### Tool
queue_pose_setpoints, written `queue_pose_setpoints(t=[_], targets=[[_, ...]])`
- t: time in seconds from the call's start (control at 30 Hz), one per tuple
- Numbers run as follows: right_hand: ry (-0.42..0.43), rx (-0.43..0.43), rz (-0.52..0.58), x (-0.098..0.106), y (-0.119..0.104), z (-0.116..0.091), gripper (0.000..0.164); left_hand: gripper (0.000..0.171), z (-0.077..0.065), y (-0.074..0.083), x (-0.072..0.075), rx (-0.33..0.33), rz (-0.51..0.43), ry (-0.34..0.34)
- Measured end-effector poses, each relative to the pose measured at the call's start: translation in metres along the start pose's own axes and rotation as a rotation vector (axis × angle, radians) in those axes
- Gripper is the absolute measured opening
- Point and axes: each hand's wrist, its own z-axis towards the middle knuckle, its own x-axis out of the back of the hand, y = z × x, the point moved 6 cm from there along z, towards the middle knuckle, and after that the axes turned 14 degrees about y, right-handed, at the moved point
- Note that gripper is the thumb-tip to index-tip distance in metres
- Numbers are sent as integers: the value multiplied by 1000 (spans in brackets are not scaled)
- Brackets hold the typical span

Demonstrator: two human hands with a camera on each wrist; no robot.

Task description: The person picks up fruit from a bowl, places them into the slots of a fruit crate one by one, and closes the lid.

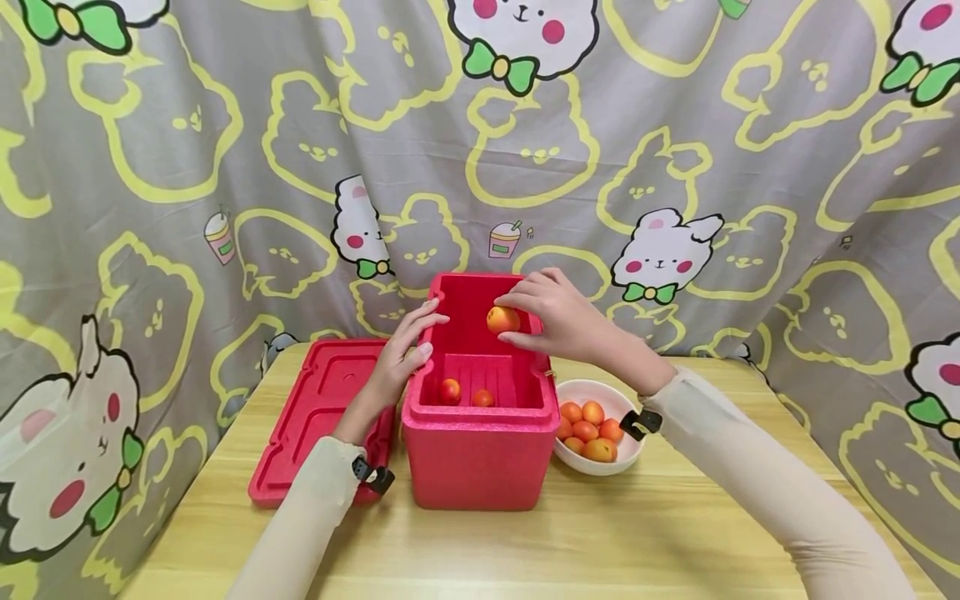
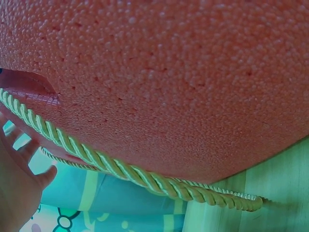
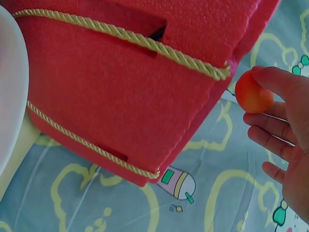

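A red foam box (image 1: 480, 467) stands uncovered on the table. Over its right part, my right hand (image 1: 558, 317) pinches a small round orange-red fruit (image 1: 502, 319) between thumb and fingers. The right wrist view shows that fruit (image 3: 253, 94) at the fingertips, beside the box's upper edge. My left hand (image 1: 397, 358) rests along the left rim with its fingers extended. Two more fruits, one on the left (image 1: 450, 392) and one near the middle (image 1: 482, 398), lie inside the box. Right of the box, a white bowl (image 1: 637, 450) holds several similar fruits.
A red lid (image 1: 281, 454) lies flat on the table (image 1: 637, 542), left of the box and partly behind the left arm. Twisted gold cords (image 3: 116, 31) run along the box's sides. A patterned curtain (image 1: 420, 158) hangs behind the table.
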Motion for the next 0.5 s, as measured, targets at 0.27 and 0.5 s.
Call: queue_pose_setpoints(t=[0.27,0.5], targets=[[-61,48,-14,-13,-11,3,46,50,0,0,-1,15,-2,3],[-127,74,-50,-25,-15,0,45,50,0,-1,0,24,22,-1]])
